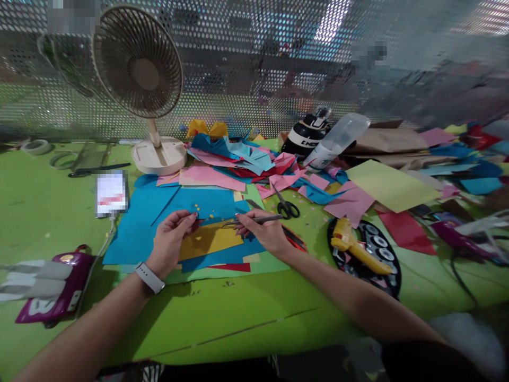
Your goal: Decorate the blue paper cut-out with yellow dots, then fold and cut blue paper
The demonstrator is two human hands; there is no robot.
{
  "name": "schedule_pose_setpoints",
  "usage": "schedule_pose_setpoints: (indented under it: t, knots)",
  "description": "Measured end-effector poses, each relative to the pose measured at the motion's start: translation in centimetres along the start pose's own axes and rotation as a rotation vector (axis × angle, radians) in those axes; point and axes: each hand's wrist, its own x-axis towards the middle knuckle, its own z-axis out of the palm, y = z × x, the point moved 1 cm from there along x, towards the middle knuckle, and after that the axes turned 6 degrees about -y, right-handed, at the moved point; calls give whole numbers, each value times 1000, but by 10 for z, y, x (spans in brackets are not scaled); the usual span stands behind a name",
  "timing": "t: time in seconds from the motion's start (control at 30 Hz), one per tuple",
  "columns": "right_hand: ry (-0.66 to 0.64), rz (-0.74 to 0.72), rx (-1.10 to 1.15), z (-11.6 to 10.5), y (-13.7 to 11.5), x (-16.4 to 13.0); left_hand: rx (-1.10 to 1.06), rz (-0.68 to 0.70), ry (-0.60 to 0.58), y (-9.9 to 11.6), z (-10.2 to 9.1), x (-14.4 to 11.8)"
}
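Observation:
My right hand (pixel 265 231) grips metal tweezers (pixel 254 219), their tips pointing left over a sheet of blue paper (pixel 167 207). My left hand (pixel 172 239), with a watch on its wrist, has its fingertips pinched together just left of the tweezer tips; whether it holds a small scrap I cannot tell. Under both hands lies a yellow-orange paper sheet (pixel 210 240) on the blue paper. Tiny yellow bits are scattered on the blue sheet.
A desk fan (pixel 139 69) stands at the back left. Scissors (pixel 287 207), a yellow glue gun (pixel 353 244) on a dark round tray, a phone (pixel 112 193), a magenta pouch (pixel 59 289) and piles of coloured paper (pixel 246 162) cover the green table (pixel 238 313).

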Motion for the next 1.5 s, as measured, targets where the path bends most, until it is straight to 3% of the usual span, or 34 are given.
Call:
schedule_pose_setpoints:
  t: [0.53, 0.87, 1.17, 1.33, 1.5]
  knots:
    - [36, 68, 89, -1, 1, 2, -2, 7, -17, 0, 0, 0]
    - [26, 15, 92, -2, 2, 0, 25, 4, -4, 1, 0, 0]
    - [33, -9, 161, 2, -24, -11, 3, -2, -24, 1, 1, -3]
    - [53, -45, 191, 12, -36, 3, 8, 4, -28, -3, -1, -2]
    - [29, -66, 201, 25, -30, 23, 11, -1, -53, -2, 0, -1]
